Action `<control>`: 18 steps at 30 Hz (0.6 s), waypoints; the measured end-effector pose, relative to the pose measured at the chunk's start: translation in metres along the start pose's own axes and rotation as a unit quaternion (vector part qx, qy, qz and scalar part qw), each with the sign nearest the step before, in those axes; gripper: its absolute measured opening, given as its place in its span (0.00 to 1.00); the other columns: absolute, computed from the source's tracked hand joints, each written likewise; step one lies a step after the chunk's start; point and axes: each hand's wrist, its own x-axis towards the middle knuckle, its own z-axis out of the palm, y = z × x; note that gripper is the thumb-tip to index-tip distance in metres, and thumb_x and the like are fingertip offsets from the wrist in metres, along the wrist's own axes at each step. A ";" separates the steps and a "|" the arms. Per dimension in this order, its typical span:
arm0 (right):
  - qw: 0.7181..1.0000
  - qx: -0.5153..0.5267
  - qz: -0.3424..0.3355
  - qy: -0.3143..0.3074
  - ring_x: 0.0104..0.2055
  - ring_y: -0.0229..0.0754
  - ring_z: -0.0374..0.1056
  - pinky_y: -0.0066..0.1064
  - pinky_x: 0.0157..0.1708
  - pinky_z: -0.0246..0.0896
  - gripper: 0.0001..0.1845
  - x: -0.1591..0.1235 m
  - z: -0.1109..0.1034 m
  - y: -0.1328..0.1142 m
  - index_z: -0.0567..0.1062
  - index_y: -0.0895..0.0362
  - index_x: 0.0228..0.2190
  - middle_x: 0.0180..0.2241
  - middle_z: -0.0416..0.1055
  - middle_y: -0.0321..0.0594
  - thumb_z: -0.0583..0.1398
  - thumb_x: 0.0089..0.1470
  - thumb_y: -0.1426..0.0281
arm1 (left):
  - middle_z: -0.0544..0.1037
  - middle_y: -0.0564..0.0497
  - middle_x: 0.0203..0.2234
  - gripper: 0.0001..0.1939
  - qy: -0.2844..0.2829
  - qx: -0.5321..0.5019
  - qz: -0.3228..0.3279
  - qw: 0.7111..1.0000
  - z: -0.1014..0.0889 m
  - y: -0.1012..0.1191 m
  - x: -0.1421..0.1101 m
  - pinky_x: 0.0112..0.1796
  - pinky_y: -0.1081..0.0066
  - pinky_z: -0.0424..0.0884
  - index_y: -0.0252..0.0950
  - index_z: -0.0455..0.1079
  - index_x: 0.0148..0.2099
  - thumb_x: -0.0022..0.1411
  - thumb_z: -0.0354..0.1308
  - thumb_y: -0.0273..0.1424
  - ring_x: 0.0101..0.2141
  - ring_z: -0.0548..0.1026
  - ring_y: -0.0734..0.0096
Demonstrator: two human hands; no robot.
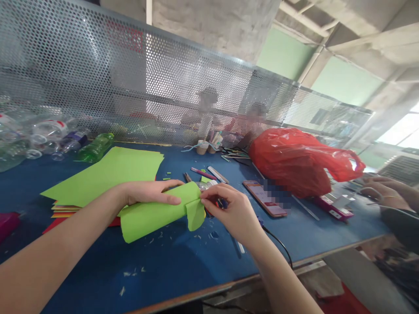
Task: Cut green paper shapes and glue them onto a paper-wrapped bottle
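A bright green, rolled paper tube (153, 214) is being held over the blue counter (176, 270) in the loosely curled grip of the left hand (153, 192). Its end is being pinched in the nearly closed grip of the right hand (227, 201). Some left fingers are being hidden behind it.

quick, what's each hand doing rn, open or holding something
Left hand: closed over the green paper roll, holding it.
Right hand: closed, pinching the green flap at the roll's end.
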 end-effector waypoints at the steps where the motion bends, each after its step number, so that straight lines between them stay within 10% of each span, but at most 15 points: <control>1: 1.000 -0.007 -0.002 0.000 0.35 0.40 0.70 0.30 0.36 0.65 0.06 0.000 0.000 0.000 0.76 0.55 0.30 0.32 0.74 0.37 0.60 0.51 0.77 | 0.71 0.46 0.54 0.40 0.002 0.003 0.002 1.000 0.000 0.000 0.000 0.43 0.68 0.70 0.47 0.52 0.64 0.52 0.62 0.46 0.48 0.73 0.56; 18: 0.993 0.112 0.024 0.026 0.32 0.36 0.69 0.28 0.35 0.69 0.07 0.000 0.013 0.026 0.70 0.55 0.31 0.33 0.67 0.35 0.63 0.49 0.74 | 0.69 0.42 0.54 0.56 0.034 0.030 0.005 0.999 0.014 0.010 -0.001 0.39 0.64 0.71 0.50 0.35 0.67 0.45 0.68 0.43 0.46 0.74 0.52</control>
